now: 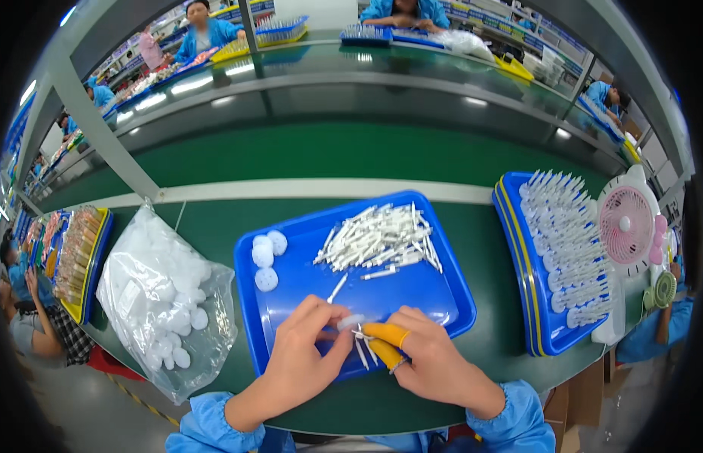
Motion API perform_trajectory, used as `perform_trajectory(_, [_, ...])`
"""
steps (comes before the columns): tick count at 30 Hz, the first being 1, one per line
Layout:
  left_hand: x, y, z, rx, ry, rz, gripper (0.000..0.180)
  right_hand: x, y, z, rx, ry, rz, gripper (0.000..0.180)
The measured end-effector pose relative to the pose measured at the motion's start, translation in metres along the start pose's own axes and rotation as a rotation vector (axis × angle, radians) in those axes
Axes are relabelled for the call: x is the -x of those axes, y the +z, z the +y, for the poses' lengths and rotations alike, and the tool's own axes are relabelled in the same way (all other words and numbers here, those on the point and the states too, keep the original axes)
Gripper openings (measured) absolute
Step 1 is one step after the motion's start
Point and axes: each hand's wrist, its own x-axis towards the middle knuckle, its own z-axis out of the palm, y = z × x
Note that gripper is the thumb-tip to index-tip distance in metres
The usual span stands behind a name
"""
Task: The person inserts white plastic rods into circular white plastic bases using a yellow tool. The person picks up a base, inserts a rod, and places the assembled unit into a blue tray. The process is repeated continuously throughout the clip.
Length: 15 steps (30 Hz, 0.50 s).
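Observation:
Over the near edge of a blue tray (291, 302), my two hands meet. My left hand (310, 351) pinches a small white translucent round piece (350, 322) between thumb and fingers. Yellow finger covers are on the thumb and a finger of my right hand (431, 355), which is closed on thin white sticks (364, 349) against that round piece. How the stick and the piece join is partly hidden by my fingers. A heap of white sticks (381, 235) fills the tray's far right. Several loose round pieces (265, 257) lie at its far left, and a single stick (338, 288) lies near my left hand.
A clear plastic bag (159, 294) of white round pieces lies left of the tray. Stacked trays (517, 264) at right hold rows of round pieces with upright sticks. Beside them stands a pink and white fan (625, 223). A metal frame post (102, 128) rises at left; other people work beyond.

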Motion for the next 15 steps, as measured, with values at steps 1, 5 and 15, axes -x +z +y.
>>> perform_trajectory(1, [0.0003,-0.0008,0.0000,-0.018,0.008,-0.008,0.020,0.0015,-0.0020,0.0018,-0.003,0.006,-0.047,0.049])
perform_trajectory(5, [-0.0002,-0.0004,-0.0013,-0.046,0.051,-0.024,0.021,0.0027,-0.0019,0.0057,0.063,0.000,-0.054,0.047])
perform_trajectory(15, [0.0017,0.0016,-0.0011,-0.044,-0.007,0.006,0.021,0.0016,-0.0024,0.0098,0.163,0.049,-0.048,0.039])
